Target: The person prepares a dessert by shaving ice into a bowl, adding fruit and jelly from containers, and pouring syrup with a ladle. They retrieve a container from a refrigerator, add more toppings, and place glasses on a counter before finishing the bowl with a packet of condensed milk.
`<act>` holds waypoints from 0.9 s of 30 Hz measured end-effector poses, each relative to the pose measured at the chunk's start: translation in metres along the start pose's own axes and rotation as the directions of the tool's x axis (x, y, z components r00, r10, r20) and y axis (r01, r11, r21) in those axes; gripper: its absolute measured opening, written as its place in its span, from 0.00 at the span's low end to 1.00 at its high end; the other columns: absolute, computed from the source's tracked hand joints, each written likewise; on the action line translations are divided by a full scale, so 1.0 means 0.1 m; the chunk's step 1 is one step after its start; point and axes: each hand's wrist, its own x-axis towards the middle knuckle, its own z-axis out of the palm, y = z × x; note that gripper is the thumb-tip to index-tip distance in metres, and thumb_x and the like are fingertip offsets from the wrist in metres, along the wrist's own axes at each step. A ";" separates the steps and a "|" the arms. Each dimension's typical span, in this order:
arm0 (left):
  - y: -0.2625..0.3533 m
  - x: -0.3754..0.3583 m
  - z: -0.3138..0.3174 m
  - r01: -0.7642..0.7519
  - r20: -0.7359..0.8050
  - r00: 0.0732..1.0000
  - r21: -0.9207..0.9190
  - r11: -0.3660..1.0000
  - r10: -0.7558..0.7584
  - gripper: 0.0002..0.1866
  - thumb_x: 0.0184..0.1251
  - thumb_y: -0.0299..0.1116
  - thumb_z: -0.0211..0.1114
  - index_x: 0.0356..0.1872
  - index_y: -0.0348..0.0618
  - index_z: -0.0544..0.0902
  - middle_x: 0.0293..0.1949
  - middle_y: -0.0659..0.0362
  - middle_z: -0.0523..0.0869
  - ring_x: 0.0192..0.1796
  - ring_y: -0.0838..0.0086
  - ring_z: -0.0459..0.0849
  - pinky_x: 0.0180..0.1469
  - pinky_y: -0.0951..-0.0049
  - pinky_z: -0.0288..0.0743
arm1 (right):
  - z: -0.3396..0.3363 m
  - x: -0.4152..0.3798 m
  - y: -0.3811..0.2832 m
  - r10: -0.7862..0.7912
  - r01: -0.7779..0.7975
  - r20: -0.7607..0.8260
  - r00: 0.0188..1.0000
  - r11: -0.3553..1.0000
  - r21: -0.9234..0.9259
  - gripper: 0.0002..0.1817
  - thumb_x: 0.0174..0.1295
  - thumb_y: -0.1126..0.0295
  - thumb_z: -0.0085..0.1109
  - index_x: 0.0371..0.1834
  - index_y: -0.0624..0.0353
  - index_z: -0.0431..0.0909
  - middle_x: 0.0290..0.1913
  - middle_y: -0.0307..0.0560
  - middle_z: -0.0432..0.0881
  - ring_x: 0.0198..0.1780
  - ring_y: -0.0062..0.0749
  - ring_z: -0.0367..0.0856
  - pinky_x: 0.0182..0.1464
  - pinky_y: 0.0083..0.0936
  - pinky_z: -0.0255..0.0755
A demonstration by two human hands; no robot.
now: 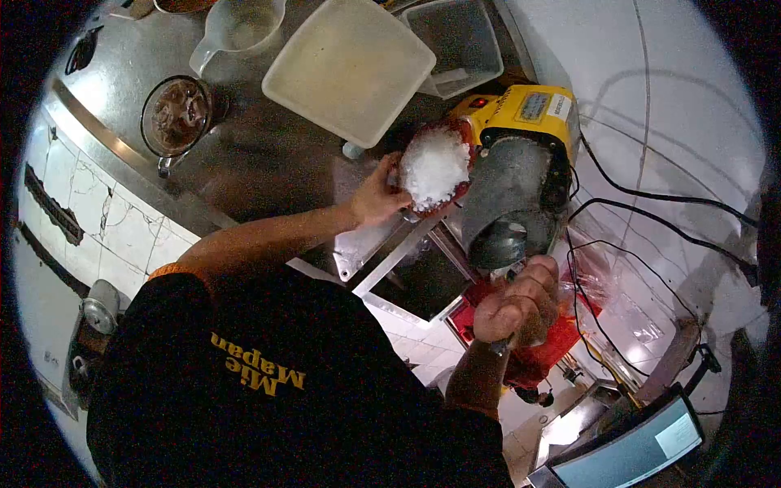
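Observation:
My left hand (378, 198) holds a red bowl (467, 134) heaped with white crushed ice (435, 171). The bowl is beside a yellow and grey machine (514, 175), whose dark round opening faces my right hand. My right hand (525, 305) is closed around a metal handle (500, 347) near that opening; most of the handle is hidden by my fingers. A square, pale plastic container (350, 69) lies just beyond my left hand. To the left, a glass mug (177, 115) contains a brown drink with ice.
On the steel counter (252, 175) are a clear jug (242, 28) and a transparent tub (455, 41). Black cables (651, 195) run along the white wall. A red object (545, 354) is below my right hand, and a lit screen (630, 455) stands at the lower right.

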 end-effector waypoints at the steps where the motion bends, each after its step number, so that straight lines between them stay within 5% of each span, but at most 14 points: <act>1: -0.10 0.02 -0.01 -0.034 -0.023 0.999 0.030 0.999 0.034 0.43 0.57 0.21 0.64 0.70 0.40 0.49 0.63 0.49 0.65 0.49 0.63 0.81 0.48 0.66 0.79 | 0.04 -0.02 0.02 -0.074 0.072 -0.046 0.996 0.997 -0.037 0.20 0.63 0.66 0.42 0.11 0.56 0.57 0.12 0.42 0.62 0.15 0.32 0.63 0.24 0.35 0.65; 9: -0.21 0.09 -0.01 -0.160 0.022 0.987 0.016 0.987 0.160 0.44 0.57 0.23 0.66 0.71 0.39 0.48 0.64 0.47 0.64 0.57 0.60 0.78 0.53 0.66 0.78 | 0.01 -0.12 0.10 -0.277 0.264 -0.182 0.943 0.960 -0.093 0.18 0.60 0.69 0.44 0.12 0.58 0.59 0.13 0.43 0.64 0.15 0.34 0.64 0.25 0.36 0.68; 11: -0.13 0.06 0.02 -0.076 0.025 0.997 0.016 0.997 0.076 0.43 0.58 0.22 0.65 0.71 0.39 0.48 0.64 0.47 0.64 0.57 0.62 0.77 0.55 0.67 0.77 | -0.21 -0.22 0.08 -0.122 0.139 0.193 0.974 0.987 -0.078 0.05 0.54 0.71 0.53 0.33 0.57 0.70 0.34 0.45 0.77 0.34 0.41 0.78 0.42 0.51 0.76; 12: -0.08 0.04 0.03 -0.081 0.028 0.996 0.018 0.997 0.081 0.43 0.58 0.22 0.65 0.71 0.39 0.48 0.64 0.47 0.64 0.57 0.62 0.77 0.55 0.67 0.77 | -0.17 -0.16 0.06 -0.125 0.142 0.190 0.974 0.986 -0.082 0.05 0.54 0.71 0.53 0.33 0.57 0.70 0.34 0.45 0.77 0.34 0.41 0.78 0.42 0.51 0.76; 14: 0.00 0.03 0.06 -0.085 0.040 0.996 0.116 0.990 0.080 0.42 0.58 0.21 0.64 0.70 0.39 0.49 0.64 0.48 0.65 0.55 0.61 0.78 0.56 0.66 0.77 | -0.02 0.03 0.01 -0.127 0.130 0.087 0.988 0.991 -0.041 0.16 0.59 0.71 0.46 0.13 0.61 0.64 0.13 0.44 0.63 0.17 0.37 0.67 0.26 0.38 0.68; 15: 0.04 0.02 0.08 -0.096 0.050 0.995 0.119 0.988 0.091 0.42 0.58 0.21 0.64 0.70 0.39 0.49 0.64 0.48 0.65 0.55 0.61 0.78 0.56 0.66 0.77 | -0.08 0.02 0.01 -0.135 0.139 0.082 0.987 0.989 -0.051 0.16 0.59 0.71 0.46 0.13 0.61 0.64 0.13 0.44 0.63 0.17 0.37 0.67 0.26 0.38 0.68; 16: 0.07 -0.01 0.10 -0.028 0.031 0.999 0.003 1.000 0.028 0.41 0.59 0.21 0.64 0.70 0.39 0.49 0.63 0.48 0.66 0.55 0.61 0.77 0.56 0.65 0.77 | -0.18 -0.02 0.05 -0.130 0.145 0.198 0.972 0.987 -0.064 0.06 0.59 0.70 0.50 0.27 0.59 0.68 0.25 0.44 0.70 0.26 0.37 0.72 0.32 0.37 0.71; 17: 0.09 -0.04 0.11 0.037 0.017 0.999 -0.112 0.993 -0.035 0.40 0.59 0.21 0.64 0.70 0.39 0.50 0.63 0.49 0.66 0.56 0.60 0.77 0.56 0.64 0.77 | -0.29 -0.09 0.11 -0.124 0.154 0.309 0.943 0.985 -0.075 0.08 0.60 0.70 0.53 0.41 0.57 0.71 0.37 0.45 0.76 0.34 0.37 0.76 0.38 0.36 0.74; 18: 0.12 -0.07 0.10 0.021 0.020 1.000 -0.104 0.994 -0.019 0.40 0.59 0.21 0.64 0.70 0.39 0.50 0.63 0.49 0.66 0.56 0.60 0.77 0.56 0.64 0.77 | -0.45 -0.34 0.28 -0.136 0.167 0.299 0.945 0.983 -0.079 0.08 0.60 0.70 0.53 0.41 0.57 0.71 0.37 0.45 0.76 0.34 0.37 0.76 0.38 0.36 0.74; 20: 0.18 -0.18 0.03 0.026 0.000 1.000 -0.021 0.999 -0.026 0.40 0.59 0.22 0.64 0.69 0.38 0.50 0.62 0.49 0.67 0.56 0.59 0.76 0.56 0.64 0.78 | -0.67 -0.94 0.65 0.077 -0.075 0.168 0.983 0.997 -0.016 0.08 0.65 0.68 0.51 0.42 0.59 0.73 0.33 0.47 0.76 0.31 0.37 0.74 0.35 0.31 0.70; 23: 0.18 -0.41 -0.22 0.004 0.055 0.998 -0.111 0.994 0.002 0.39 0.59 0.22 0.64 0.68 0.37 0.52 0.62 0.50 0.67 0.57 0.61 0.76 0.56 0.65 0.77 | -0.60 0.01 0.23 0.183 -0.169 0.049 0.982 0.962 -0.216 0.11 0.66 0.65 0.48 0.33 0.62 0.72 0.23 0.49 0.72 0.25 0.35 0.74 0.35 0.33 0.73; 25: 0.12 -0.59 -0.45 -0.001 0.050 0.999 0.021 1.000 0.000 0.38 0.58 0.23 0.65 0.68 0.36 0.55 0.61 0.50 0.68 0.57 0.61 0.76 0.56 0.65 0.77 | -0.67 0.37 -0.05 0.228 -0.229 -0.039 0.973 0.923 -0.308 0.15 0.66 0.63 0.47 0.29 0.64 0.72 0.18 0.50 0.70 0.22 0.35 0.73 0.35 0.34 0.74; 27: 0.19 -0.79 -0.68 -0.013 0.045 0.999 0.149 0.989 0.007 0.37 0.58 0.24 0.66 0.67 0.36 0.57 0.60 0.51 0.70 0.57 0.62 0.76 0.56 0.65 0.77 | -0.78 0.48 -0.24 0.717 -0.672 -0.016 0.697 0.646 -0.362 0.21 0.68 0.53 0.50 0.41 0.63 0.75 0.21 0.45 0.73 0.24 0.27 0.73 0.31 0.25 0.69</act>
